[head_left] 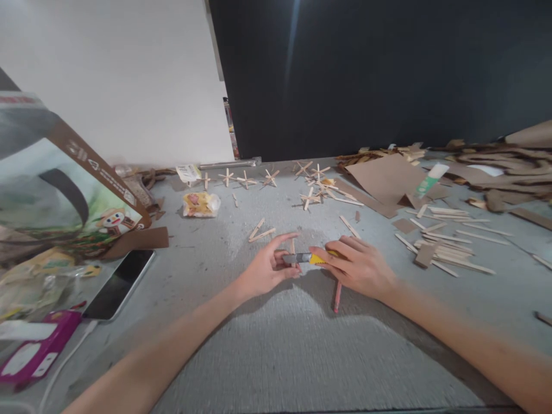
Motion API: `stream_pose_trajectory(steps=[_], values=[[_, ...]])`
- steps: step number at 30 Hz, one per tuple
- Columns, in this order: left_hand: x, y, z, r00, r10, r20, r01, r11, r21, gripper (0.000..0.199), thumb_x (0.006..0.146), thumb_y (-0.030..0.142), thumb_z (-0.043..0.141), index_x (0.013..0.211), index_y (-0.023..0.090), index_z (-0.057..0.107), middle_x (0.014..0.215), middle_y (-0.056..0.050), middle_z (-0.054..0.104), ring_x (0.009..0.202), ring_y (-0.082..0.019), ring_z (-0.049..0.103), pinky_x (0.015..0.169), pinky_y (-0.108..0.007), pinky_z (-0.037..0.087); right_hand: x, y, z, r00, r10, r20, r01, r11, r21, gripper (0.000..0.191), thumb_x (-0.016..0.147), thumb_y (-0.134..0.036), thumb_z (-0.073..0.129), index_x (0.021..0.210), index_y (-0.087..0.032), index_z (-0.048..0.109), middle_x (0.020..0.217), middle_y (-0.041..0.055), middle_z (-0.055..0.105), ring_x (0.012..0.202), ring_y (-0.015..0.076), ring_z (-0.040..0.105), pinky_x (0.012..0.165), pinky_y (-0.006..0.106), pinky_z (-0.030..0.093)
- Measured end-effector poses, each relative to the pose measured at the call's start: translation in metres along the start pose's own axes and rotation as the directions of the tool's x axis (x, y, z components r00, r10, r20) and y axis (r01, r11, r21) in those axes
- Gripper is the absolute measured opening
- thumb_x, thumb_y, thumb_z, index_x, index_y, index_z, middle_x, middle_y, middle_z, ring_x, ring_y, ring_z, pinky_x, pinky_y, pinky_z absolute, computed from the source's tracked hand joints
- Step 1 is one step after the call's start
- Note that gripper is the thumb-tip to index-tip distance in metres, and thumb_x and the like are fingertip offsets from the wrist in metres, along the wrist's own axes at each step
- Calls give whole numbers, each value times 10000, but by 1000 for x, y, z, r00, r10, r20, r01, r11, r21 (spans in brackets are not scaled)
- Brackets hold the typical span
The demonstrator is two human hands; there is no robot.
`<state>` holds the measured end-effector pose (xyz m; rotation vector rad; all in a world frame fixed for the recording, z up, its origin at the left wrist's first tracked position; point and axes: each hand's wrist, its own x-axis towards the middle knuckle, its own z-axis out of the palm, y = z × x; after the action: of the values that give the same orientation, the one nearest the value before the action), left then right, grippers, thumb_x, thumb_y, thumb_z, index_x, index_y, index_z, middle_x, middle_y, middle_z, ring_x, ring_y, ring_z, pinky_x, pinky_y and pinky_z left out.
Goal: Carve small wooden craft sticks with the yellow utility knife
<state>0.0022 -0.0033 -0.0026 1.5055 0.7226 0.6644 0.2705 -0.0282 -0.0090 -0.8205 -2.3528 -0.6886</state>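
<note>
My right hand [360,265] is wrapped round a yellow utility knife [318,259], its grey blade end pointing left. My left hand [269,265] is closed, thumb and fingers about a short wooden stick [293,246] that stands upright in the view. The knife's blade end crosses this stick, and I cannot tell whether it touches it. A pink pencil [337,296] lies on the table, partly hidden under my right hand. Just beyond my left hand, two sticks form a V [260,231]. Another loose stick [349,226] lies beyond my right hand.
Several star shapes of crossed sticks [269,178] stand along the back. Loose wooden sticks [452,253], brown cardboard [383,179] and a glue stick [431,180] lie at right. At left are a phone [119,284], a magenta device [43,345], a printed bag [64,184] and a yellow packet [200,204].
</note>
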Motion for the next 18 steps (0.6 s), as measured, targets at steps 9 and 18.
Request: stream_pose_trajectory(steps=[9, 18], values=[[0, -1, 2, 1000, -17, -4, 17, 998, -59, 811, 815, 416, 873, 1500, 255, 470, 890, -55, 758, 841, -244, 770, 872, -424, 581, -2, 2, 3, 999, 48, 5, -48, 999, 7, 366, 1021, -186, 606, 1373, -262, 678, 912, 50, 699, 749, 194, 572, 676, 346, 461], [0, -1, 6, 999, 27, -30, -30, 994, -109, 974, 792, 413, 893, 1574, 218, 346, 819, 0, 710, 786, -181, 730, 841, -362, 549, -2, 7, 3, 955, 297, -4, -279, 900, 335, 297, 1056, -273, 551, 1318, -259, 691, 945, 76, 704, 823, 217, 680, 726, 354, 564]])
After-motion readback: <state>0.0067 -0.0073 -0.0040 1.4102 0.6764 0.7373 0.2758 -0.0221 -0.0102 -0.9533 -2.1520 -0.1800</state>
